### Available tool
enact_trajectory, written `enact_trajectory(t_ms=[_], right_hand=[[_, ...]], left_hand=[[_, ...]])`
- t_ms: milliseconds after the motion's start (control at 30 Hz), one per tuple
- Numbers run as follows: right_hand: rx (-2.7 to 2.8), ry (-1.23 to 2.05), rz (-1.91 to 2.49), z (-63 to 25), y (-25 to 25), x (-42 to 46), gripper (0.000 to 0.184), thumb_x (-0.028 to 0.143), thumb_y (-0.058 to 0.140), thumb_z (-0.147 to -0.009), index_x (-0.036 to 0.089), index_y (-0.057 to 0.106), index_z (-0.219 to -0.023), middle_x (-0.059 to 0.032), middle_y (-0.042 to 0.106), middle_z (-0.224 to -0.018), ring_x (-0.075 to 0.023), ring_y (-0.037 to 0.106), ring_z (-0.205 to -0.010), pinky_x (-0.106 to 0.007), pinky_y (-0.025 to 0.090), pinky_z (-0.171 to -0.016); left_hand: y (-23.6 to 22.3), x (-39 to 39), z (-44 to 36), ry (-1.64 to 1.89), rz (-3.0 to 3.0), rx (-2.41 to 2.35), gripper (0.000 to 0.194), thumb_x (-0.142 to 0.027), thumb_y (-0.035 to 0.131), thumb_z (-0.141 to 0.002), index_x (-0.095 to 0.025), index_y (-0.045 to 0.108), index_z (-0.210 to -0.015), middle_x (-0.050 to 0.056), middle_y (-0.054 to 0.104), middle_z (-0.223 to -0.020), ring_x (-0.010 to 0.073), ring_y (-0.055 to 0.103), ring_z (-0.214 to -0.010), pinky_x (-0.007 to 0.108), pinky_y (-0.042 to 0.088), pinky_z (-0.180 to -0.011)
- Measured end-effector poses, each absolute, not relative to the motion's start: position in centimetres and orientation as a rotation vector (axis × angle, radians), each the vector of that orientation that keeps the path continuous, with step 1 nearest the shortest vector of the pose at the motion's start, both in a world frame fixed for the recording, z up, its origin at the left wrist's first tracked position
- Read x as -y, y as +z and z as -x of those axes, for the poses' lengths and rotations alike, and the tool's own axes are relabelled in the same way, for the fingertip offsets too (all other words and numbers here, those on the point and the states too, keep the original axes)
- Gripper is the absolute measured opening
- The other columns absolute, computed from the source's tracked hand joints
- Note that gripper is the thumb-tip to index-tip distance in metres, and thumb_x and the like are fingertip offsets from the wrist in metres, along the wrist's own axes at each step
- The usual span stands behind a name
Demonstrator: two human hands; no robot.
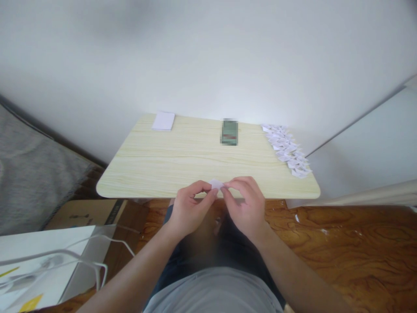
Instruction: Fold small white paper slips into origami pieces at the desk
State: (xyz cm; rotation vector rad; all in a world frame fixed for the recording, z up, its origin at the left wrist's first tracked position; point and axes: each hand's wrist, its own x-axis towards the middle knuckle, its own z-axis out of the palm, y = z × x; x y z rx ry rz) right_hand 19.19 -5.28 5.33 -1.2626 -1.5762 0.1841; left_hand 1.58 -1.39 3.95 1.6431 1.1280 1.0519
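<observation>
A small folded piece of white paper (216, 184) is held between my two hands at the table's front edge. My left hand (192, 206) pinches its left side between thumb and fingers. On the right side, my right hand (246, 204) grips it with thumb and index finger. At the right end of the table (182, 161) lie several folded white paper pieces (283, 145), packed in a slanting row with pointed tips. A stack of white paper sheets (163, 121) rests at the back left.
Near the back middle of the table lies a phone (230, 131) with a blurred screen. A cardboard box (84, 214) and a white box (48, 265) with white cables stand at the lower left. Grey fabric (29, 169) hangs at the left. Paper scraps (297, 218) dot the wooden floor.
</observation>
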Motion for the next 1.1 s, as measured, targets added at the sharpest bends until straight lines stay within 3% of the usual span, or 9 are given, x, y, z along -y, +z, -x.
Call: enact_trajectory(t_ms=[167, 333, 433, 600, 733, 900, 1000, 1100], right_hand=[[1.569, 0.237, 1.256, -19.1, 5.6, 5.3, 0.01, 0.018, 0.071, -0.091, 0.026, 0.073, -0.096, -0.0064, 0.069, -0.093, -0.0237, 0.066, -0.091, -0.041, 0.057, -0.082], [1.497, 0.448, 1.287, -19.1, 6.0, 5.3, 0.007, 0.023, 0.071, -0.091, 0.026, 0.077, -0.095, -0.0036, 0.063, -0.091, -0.0199, 0.064, -0.087, -0.036, 0.055, -0.078], [1.443, 0.583, 1.295, -19.2, 6.0, 5.3, 0.01, 0.024, 0.072, -0.092, 0.026, 0.079, -0.098, -0.0021, 0.061, -0.089, -0.0182, 0.063, -0.083, -0.034, 0.054, -0.075], [1.432, 0.7, 1.251, -19.1, 6.2, 5.5, 0.018, 0.023, 0.071, -0.092, 0.027, 0.077, -0.108, -0.0005, 0.061, -0.086, -0.0176, 0.061, -0.082, -0.034, 0.053, -0.079], [1.493, 0.768, 1.225, -18.6, 6.7, 6.0, 0.017, 0.021, 0.071, -0.091, 0.027, 0.074, -0.107, 0.001, 0.059, -0.085, -0.0166, 0.058, -0.08, -0.032, 0.051, -0.075], [1.487, 1.053, 1.162, -18.5, 7.1, 6.5, 0.023, 0.026, 0.075, -0.089, 0.028, 0.069, -0.11, 0.0013, 0.058, -0.085, -0.0161, 0.058, -0.076, -0.03, 0.053, -0.066], [1.449, 1.181, 1.056, -18.5, 7.1, 6.6, 0.035, 0.032, 0.078, -0.087, 0.029, 0.068, -0.12, -0.0003, 0.061, -0.09, -0.0174, 0.06, -0.08, -0.031, 0.055, -0.069], [1.348, 1.217, 0.998, -18.3, 7.1, 6.5, 0.031, 0.038, 0.07, -0.095, 0.028, 0.07, -0.124, -0.0023, 0.064, -0.095, -0.0184, 0.062, -0.084, -0.033, 0.055, -0.075]], left_hand=[[4.5, 1.7, -2.0, 1.078, -1.67, -1.141, 0.013, -0.032, 0.072, -0.09, -0.021, 0.077, -0.089, 0.005, 0.078, -0.086, 0.0206, 0.071, -0.082, 0.029, 0.056, -0.074], [5.3, 1.9, -2.0, 1.091, -1.65, -1.134, 0.018, -0.035, 0.069, -0.093, -0.022, 0.079, -0.103, 0.007, 0.078, -0.102, 0.0231, 0.072, -0.095, 0.027, 0.058, -0.069], [5.4, 1.8, -2.1, 1.146, -1.5, -1.032, 0.025, -0.037, 0.071, -0.093, -0.023, 0.076, -0.112, 0.008, 0.077, -0.107, 0.023, 0.072, -0.098, 0.03, 0.059, -0.079], [5.3, 1.2, -2.5, 1.211, -1.151, -0.908, 0.022, -0.037, 0.078, -0.088, -0.02, 0.079, -0.102, 0.006, 0.079, -0.09, 0.0207, 0.074, -0.088, 0.032, 0.059, -0.085], [5.2, 0.9, -2.5, 1.227, -1.047, -0.865, 0.018, -0.036, 0.081, -0.086, -0.023, 0.082, -0.098, 0.005, 0.081, -0.096, 0.0194, 0.074, -0.088, 0.033, 0.059, -0.087], [5.5, 1.1, -2.3, 1.232, -1.066, -0.881, 0.021, -0.034, 0.084, -0.082, -0.025, 0.083, -0.1, 0.006, 0.081, -0.105, 0.0247, 0.075, -0.099, 0.04, 0.06, -0.094], [5.9, 1.2, -2.4, 1.251, -1.071, -0.854, 0.019, -0.031, 0.084, -0.082, -0.027, 0.083, -0.101, 0.005, 0.081, -0.107, 0.0253, 0.075, -0.102, 0.041, 0.059, -0.096], [6.1, 1.4, -2.5, 1.311, -1.088, -0.84, 0.016, -0.025, 0.084, -0.083, -0.026, 0.084, -0.098, 0.004, 0.081, -0.104, 0.022, 0.074, -0.098, 0.036, 0.06, -0.091]])
